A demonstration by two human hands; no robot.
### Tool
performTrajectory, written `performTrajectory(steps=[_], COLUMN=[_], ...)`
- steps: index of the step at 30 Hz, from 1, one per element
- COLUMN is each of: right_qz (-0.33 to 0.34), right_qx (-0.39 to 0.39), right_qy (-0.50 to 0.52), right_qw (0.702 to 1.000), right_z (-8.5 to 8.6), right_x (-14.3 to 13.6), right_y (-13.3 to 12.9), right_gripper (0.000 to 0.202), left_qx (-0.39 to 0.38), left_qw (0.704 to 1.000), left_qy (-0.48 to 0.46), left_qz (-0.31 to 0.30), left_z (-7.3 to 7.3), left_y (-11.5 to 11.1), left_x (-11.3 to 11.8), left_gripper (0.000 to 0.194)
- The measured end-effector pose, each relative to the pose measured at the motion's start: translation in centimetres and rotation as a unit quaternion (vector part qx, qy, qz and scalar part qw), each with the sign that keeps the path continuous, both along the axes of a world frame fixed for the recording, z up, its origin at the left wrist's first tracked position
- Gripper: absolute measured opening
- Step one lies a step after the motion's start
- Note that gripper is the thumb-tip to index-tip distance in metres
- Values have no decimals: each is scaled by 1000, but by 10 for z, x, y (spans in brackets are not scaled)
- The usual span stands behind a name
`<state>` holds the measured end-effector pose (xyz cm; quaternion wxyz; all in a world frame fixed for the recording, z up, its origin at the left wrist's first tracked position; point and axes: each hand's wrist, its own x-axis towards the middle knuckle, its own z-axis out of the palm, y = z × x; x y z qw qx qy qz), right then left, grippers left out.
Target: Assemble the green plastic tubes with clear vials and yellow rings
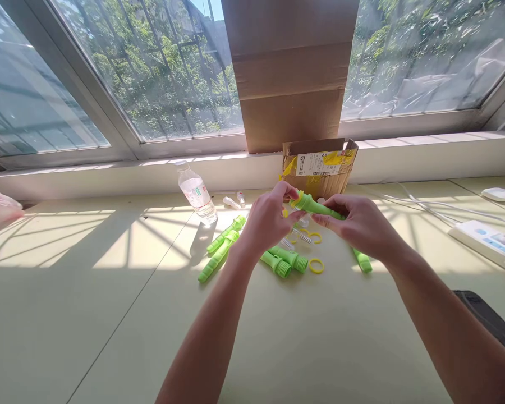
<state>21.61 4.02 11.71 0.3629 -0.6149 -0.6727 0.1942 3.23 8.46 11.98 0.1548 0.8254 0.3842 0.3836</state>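
Note:
A green plastic handle (317, 206) is held slantwise above the table between my two hands. My right hand (362, 224) is closed around its narrow end. At the wider end, the fingers of my left hand (271, 216) pinch a yellow ring (297, 198) that sits around the handle. Under my hands lie small clear pieces (304, 237) and more yellow rings, partly hidden. One loose yellow ring (316, 266) rests nearer to me. Two green handles (219, 257) lie left of my left wrist, with green threaded handles (283, 267) to the right of it. Another green piece (363, 261) shows beneath my right hand.
Behind my hands an open cardboard box (320, 168) stands against the sill. A water bottle (196, 193) stands left of it, near two small white tubes (234, 202). On the right are a power strip (486, 241), white cables and a black item (488, 320).

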Motion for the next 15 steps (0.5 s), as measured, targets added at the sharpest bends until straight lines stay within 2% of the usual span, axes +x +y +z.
performTrajectory(steps=[7, 15], right_qz=[35, 42], right_qx=[-37, -93], right_qy=[47, 140], right_qw=[998, 985], right_z=[-3, -2], right_x=[2, 0], right_y=[2, 1], right_gripper=[31, 40], left_qx=[-3, -15], left_qw=[1000, 999], left_qy=[-12, -31], left_qz=[-13, -23], left_z=[0, 2], left_y=[1, 1], left_x=[0, -2], left_gripper=[21, 22])
